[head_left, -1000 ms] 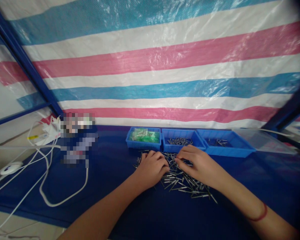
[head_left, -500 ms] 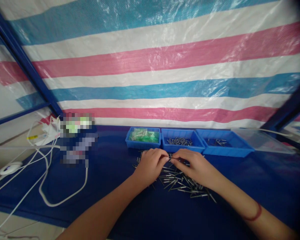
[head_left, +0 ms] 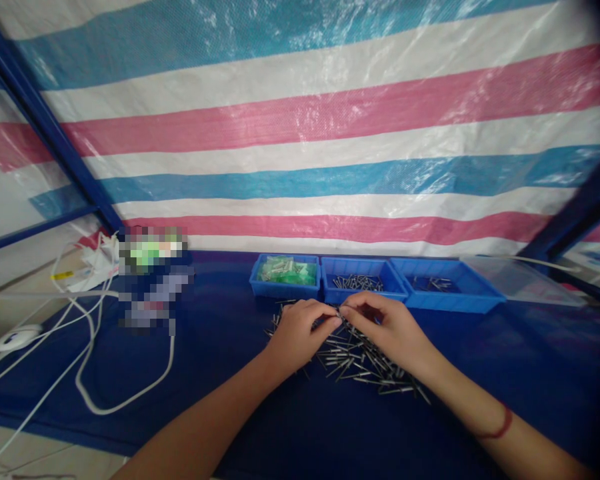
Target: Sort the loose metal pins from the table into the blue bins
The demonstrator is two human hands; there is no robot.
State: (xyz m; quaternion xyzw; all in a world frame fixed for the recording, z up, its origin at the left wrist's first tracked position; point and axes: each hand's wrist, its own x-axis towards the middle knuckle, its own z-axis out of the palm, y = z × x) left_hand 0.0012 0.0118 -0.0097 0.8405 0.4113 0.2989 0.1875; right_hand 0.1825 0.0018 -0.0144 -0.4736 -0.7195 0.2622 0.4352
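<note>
My left hand (head_left: 303, 333) and my right hand (head_left: 390, 330) meet fingertip to fingertip above a loose pile of thin metal pieces (head_left: 350, 360) that look like blind rivets. Thumb and forefinger of each hand are pinched together. Whatever sits between the fingertips is too small and too covered to make out. Part of the pile lies hidden under both hands. Just behind them stands a blue bin (head_left: 400, 293) with similar metal pieces inside.
To its left is a blue bin (head_left: 285, 291) with green packets; to its right, a blue bin (head_left: 460, 303) with a few pieces. A clear plastic sheet (head_left: 525, 283) lies far right. White cables (head_left: 100, 408) loop across the blue table's left side. A striped sheet (head_left: 300, 127) hangs behind.
The right hand has shifted slightly up and left, its fingertips now closer against the left hand's. The left hand has hardly moved. The pile looks the same.
</note>
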